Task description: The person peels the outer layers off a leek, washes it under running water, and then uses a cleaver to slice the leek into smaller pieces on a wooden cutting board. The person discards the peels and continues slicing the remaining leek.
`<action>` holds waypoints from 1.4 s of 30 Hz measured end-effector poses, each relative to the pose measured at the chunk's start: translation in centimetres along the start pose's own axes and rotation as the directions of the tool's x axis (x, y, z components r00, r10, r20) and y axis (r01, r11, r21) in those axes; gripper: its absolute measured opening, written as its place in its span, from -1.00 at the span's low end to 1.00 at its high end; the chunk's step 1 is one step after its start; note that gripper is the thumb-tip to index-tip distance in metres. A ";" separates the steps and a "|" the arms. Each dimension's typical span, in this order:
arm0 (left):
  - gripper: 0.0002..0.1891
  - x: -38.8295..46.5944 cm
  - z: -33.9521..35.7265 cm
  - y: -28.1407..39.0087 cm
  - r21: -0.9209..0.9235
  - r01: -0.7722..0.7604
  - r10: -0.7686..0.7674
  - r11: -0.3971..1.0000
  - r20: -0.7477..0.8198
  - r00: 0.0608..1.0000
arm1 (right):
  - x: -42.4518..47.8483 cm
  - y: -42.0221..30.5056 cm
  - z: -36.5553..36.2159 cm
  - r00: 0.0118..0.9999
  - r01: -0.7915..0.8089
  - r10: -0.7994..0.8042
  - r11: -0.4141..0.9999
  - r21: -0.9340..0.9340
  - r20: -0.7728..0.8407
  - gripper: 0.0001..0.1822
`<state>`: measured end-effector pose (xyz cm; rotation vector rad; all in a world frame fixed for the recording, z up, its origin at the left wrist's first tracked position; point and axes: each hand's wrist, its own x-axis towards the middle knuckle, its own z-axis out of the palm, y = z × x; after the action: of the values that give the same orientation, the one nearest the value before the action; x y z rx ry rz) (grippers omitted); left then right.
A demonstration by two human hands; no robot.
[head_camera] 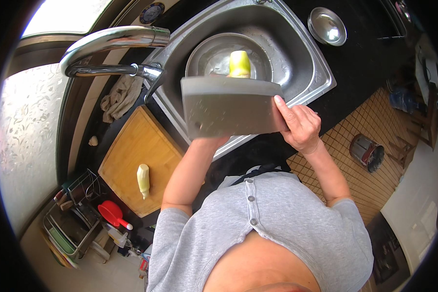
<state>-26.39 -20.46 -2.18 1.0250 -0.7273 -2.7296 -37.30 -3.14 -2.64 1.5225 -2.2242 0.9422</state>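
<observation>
My right hand [301,126] grips a broad steel cleaver [233,107] at its handle end, the thumb resting on the blade's corner. The blade lies across the view above the sink's front edge, its pale bevelled edge facing away from me. Most of my left hand [217,141] is hidden behind the blade; only the part by the wrist shows. Past the far edge of the blade rises a yellow-green vegetable stem [239,65], its lower part covered. Whether my left fingers hold it cannot be seen. Behind it, a round metal basin [197,54] sits in the steel sink [295,47].
Left of the sink lies a wooden cutting board [124,146] with a peeled pale stem [143,180]. A chrome faucet [116,36] reaches over the sink's left rim. Nearby are a crumpled cloth [122,96], a red scoop [111,212], a dish rack [73,226] and a metal bowl [327,26].
</observation>
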 end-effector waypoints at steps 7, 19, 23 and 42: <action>-0.56 -2.5 -1.2 -2.0 -0.141 -0.101 0.140 0.985 0.303 0.942 | 0.6 -2.0 -1.4 0.990 0.137 -0.138 0.989 -0.049 -0.010 -0.58; -0.65 -6.9 -1.2 -3.7 0.121 -0.380 0.367 0.917 0.117 0.923 | -0.4 -4.4 -1.3 0.975 0.219 -0.218 0.976 0.013 -0.045 -0.52; -0.64 -9.7 -3.8 -4.1 0.064 -0.408 0.408 0.911 0.024 0.913 | -0.3 -6.1 -0.1 0.957 0.291 -0.290 0.952 0.094 -0.024 -0.47; -0.77 -25.6 -15.3 -5.2 -0.416 -0.551 0.397 0.723 -0.403 0.825 | -2.1 -19.7 9.7 0.765 0.435 -0.588 0.772 0.463 0.262 -0.48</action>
<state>3.19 -14.47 0.30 0.9060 -0.1429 -2.0750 -17.35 -12.54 -4.09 2.5440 -1.6957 0.9713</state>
